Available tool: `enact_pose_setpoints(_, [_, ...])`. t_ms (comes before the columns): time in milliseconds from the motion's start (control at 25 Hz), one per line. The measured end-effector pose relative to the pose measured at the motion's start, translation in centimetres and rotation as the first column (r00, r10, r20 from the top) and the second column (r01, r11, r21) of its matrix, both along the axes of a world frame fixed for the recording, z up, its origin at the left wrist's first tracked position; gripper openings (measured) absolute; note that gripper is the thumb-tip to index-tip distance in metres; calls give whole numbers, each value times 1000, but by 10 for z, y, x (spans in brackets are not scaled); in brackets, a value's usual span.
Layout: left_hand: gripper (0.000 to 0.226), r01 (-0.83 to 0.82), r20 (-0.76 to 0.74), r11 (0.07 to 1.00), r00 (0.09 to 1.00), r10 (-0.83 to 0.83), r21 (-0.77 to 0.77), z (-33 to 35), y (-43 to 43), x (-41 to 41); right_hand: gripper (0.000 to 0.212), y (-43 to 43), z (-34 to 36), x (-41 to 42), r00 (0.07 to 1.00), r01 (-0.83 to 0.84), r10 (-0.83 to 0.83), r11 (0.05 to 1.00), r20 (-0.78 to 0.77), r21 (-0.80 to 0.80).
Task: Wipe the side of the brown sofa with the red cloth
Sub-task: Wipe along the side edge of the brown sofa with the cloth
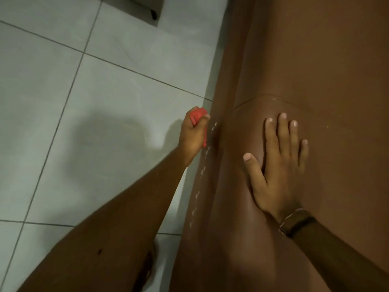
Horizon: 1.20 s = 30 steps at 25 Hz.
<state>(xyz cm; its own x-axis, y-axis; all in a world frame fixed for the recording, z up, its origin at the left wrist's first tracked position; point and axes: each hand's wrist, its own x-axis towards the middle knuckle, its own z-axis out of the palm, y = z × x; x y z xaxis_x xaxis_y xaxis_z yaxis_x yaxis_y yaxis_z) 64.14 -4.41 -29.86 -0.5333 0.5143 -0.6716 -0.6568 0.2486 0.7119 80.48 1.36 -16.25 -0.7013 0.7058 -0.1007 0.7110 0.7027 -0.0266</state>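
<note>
The brown sofa [315,60] fills the right half of the view, its smooth armrest top facing me and its side dropping toward the floor. My left hand [192,137] is closed around the bunched red cloth [197,116] and presses it against the sofa's side, beside a line of pale studs [203,170]. My right hand [277,165] lies flat on the armrest top, fingers spread, holding nothing. A brown strap circles its wrist.
Pale grey floor tiles [84,123] with dark grout lines spread out on the left. A dark-edged object [145,9] sits on the floor at the top. A foot in a sandal [150,264] shows beneath my left forearm.
</note>
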Motion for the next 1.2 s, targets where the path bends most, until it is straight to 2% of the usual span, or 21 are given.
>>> enact_pose_setpoints(40, [25,32,-16,999,999,-32,15,-7,16,5,81,1,-3,0,1000,-2,2,1000,-8,9])
enact_pose_setpoints(160, [88,134,-114,991,985,-131,18,-16,54,23,81,1,-5,2,1000,-1,1,1000,-16,18])
enact_pose_setpoints(240, [103,160,-136,987,978,-157,17,-27,67,29,81,1,-6,1,1000,-10,11,1000,-22,24])
enact_pose_setpoints(320, [101,170,-101,985,981,-169,5,-46,65,30,81,1,-8,0,1000,-3,4,999,-14,47])
enact_pose_setpoints(440, [98,144,29,987,989,-142,-71,-61,36,46,81,1,-10,1,1000,-11,13,998,-22,57])
enact_pose_setpoints(560, [84,201,83,979,977,-197,-46,-37,8,63,82,2,-11,0,1000,-2,2,996,2,88])
enact_pose_setpoints(720, [92,179,-47,983,982,-181,-33,-16,30,50,81,1,-11,0,1000,-13,14,995,-2,98])
enact_pose_setpoints(880, [79,145,18,987,989,-145,-63,-39,46,37,81,1,-12,-1,1000,-25,24,994,8,104])
enact_pose_setpoints(1000, [105,120,15,990,993,-119,-71,-44,22,60,82,1,-12,-1,1000,-18,16,994,18,112])
enact_pose_setpoints(1040, [105,125,4,991,992,-125,-55,-46,19,66,82,1,-12,0,1000,-16,14,993,16,115])
enact_pose_setpoints(1120, [89,154,-69,988,986,-152,26,-37,26,64,82,1,-11,1,1000,-10,10,994,2,111])
enact_pose_setpoints(1200, [82,109,-70,993,992,-106,34,-44,37,55,83,1,-14,1,1000,-14,15,995,-6,95])
